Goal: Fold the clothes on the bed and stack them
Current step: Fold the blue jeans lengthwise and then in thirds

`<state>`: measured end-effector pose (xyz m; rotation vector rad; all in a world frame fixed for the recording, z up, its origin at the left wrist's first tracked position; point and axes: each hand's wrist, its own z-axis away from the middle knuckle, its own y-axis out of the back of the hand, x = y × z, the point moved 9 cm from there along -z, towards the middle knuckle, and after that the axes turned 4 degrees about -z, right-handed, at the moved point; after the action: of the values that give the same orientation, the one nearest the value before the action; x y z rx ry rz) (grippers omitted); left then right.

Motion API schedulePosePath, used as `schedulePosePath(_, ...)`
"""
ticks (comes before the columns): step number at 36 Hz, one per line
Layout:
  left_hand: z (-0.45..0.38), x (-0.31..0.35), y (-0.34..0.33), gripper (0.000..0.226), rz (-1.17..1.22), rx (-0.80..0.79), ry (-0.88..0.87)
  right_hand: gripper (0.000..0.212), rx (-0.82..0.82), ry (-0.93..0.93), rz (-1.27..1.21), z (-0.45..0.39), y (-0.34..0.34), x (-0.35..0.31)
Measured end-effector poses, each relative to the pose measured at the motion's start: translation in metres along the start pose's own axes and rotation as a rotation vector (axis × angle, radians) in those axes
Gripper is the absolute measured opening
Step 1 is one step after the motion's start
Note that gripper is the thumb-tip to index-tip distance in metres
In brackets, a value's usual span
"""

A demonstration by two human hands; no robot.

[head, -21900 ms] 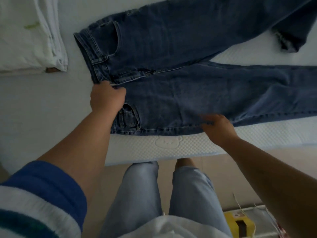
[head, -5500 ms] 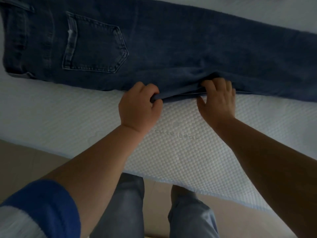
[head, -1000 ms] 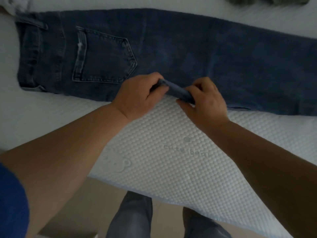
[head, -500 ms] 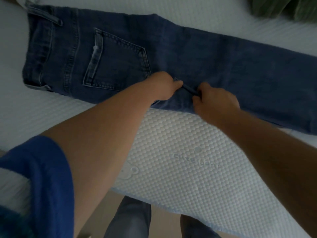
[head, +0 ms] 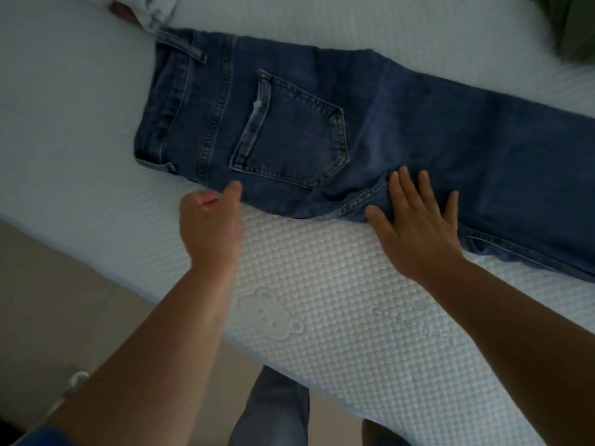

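Note:
Dark blue jeans (head: pixel 402 123) lie on the white bed (head: pixel 322 284), folded lengthwise with one leg over the other, back pocket up, waistband at the left. My right hand (head: pixel 415 217) lies flat with spread fingers on the crotch seam at the near edge of the jeans. My left hand (head: pixel 211 220) hovers by the near edge below the pocket, fingers loosely curled and holding nothing, thumb tip close to the denim.
A white folded garment (head: pixel 145 8) sits at the top left beside the waistband. A dark green cloth (head: pixel 573 24) lies at the top right corner. The mattress edge runs diagonally in front of me, with floor below it.
Both hands let go of the tucked crotch fabric they pinched. My right hand flattened onto the seam; my left hand drew back to the left, off the jeans.

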<state>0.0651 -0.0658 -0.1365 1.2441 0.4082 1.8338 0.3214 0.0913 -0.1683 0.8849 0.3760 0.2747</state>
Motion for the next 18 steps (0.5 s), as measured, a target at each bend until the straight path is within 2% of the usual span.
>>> schedulePosePath(2,-0.014,-0.006,-0.004,0.032,0.385,-0.08,0.24,0.08,-0.053,-0.065,-0.076,-0.005,-0.003,-0.004)
schedulePosePath(4,-0.022,-0.001,-0.016,0.018,0.675,-0.164,0.38,0.077,-0.111,-0.123,-0.142,-0.013,-0.006,-0.007)
schedulePosePath(7,-0.026,0.014,-0.03,0.025,0.899,-0.34,0.431,0.062,-0.093,-0.192,-0.16,-0.016,-0.003,-0.009)
schedulePosePath(11,-0.02,0.032,-0.029,0.031,1.025,-0.539,0.406,0.063,-0.052,-0.206,-0.063,-0.009,-0.003,-0.012)
schedulePosePath(13,-0.027,0.036,-0.017,0.036,1.012,-0.465,0.301,0.066,-0.027,-0.202,-0.056,-0.007,-0.001,-0.014)
schedulePosePath(16,-0.042,0.039,0.022,0.051,0.967,-0.172,0.044,0.071,0.045,-0.138,-0.049,-0.004,0.002,-0.022)
schedulePosePath(18,-0.045,0.024,0.03,0.055,0.907,-0.053,0.081,0.072,0.057,-0.097,-0.038,-0.004,-0.002,-0.029)
